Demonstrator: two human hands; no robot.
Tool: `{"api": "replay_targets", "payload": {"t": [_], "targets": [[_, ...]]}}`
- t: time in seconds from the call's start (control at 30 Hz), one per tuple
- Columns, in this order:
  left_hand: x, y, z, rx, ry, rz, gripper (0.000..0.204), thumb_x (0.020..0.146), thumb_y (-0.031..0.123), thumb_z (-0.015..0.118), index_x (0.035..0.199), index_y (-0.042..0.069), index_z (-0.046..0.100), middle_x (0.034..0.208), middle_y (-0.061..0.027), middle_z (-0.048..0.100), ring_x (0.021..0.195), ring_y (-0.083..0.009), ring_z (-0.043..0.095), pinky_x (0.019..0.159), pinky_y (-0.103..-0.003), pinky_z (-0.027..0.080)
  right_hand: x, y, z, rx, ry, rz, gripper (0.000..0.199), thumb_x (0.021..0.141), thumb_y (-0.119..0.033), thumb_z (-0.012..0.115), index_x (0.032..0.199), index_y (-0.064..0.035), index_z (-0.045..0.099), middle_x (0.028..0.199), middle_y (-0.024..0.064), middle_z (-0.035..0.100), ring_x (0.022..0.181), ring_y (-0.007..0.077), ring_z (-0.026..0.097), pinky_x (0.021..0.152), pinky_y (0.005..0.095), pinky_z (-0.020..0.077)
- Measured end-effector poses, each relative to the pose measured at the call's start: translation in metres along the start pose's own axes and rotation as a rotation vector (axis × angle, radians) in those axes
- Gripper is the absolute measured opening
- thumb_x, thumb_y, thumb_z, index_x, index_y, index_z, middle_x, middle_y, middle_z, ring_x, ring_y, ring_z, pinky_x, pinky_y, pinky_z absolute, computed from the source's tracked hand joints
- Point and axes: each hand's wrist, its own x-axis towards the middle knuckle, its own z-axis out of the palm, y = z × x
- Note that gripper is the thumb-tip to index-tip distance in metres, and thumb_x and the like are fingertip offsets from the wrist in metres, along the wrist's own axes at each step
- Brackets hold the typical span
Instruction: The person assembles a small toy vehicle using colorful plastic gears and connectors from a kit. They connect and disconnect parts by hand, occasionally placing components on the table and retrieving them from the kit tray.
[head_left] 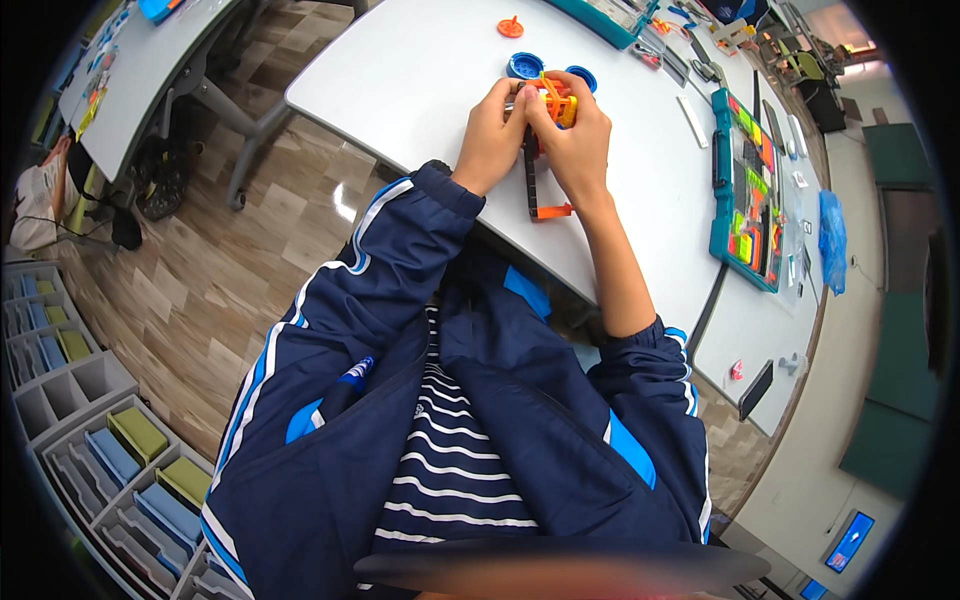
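Observation:
Both hands meet over the near part of a white table (400,70), closed round a small assembly of plastic building pieces (531,185). It has a long black beam, an orange crosspiece at its near end, and orange and yellow parts at the top. My left hand (488,142) grips its left side with thumb and fingers. From the right, my right hand (580,145) pinches the orange and yellow parts. Fingers hide much of the middle. Just beyond lie a blue round wheel-like piece (525,66) and a second blue round piece (584,76). Farther off sits an orange disc with a peg (511,27).
To the right lies a teal-edged case (719,172) of sorted colourful pieces; another teal case (622,38) stands at the far edge. A light strip (692,121) lies between. A blue plastic bag (832,243) hangs at the right edge. Grey bins (75,385) stand lower left.

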Motion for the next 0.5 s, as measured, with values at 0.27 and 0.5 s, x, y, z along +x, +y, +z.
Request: {"api": "replay_targets", "payload": {"t": [0.27, 0.5], "targets": [[0.002, -0.003, 0.003, -0.008, -0.012, 0.051, 0.036, 0.106, 0.032, 0.049, 0.106, -0.003, 0.06, 0.084, -0.0094, 0.067, 0.072, -0.0136, 0.064, 0.065, -0.029, 0.052, 0.008, 0.022, -0.007, 0.167, -0.008, 0.015, 0.029, 0.096, -0.023, 0.064, 0.108, 0.0028, 0.064, 0.093, 0.0089, 0.068, 0.084, 0.0138, 0.065, 0.074, 0.0262, 0.052], [0.0, -0.003, 0.003, -0.17, -0.012, -0.152, 0.041, 0.105, 0.035, 0.049, 0.113, -0.004, 0.055, 0.086, -0.012, 0.067, 0.057, -0.015, 0.066, 0.043, -0.027, 0.052, 0.009, 0.033, -0.008, 0.376, -0.089, 0.148, 0.032, 0.096, -0.025, 0.067, 0.115, 0.0006, 0.062, 0.095, 0.007, 0.064, 0.085, 0.0133, 0.064, 0.074, 0.0255, 0.0513]]}}
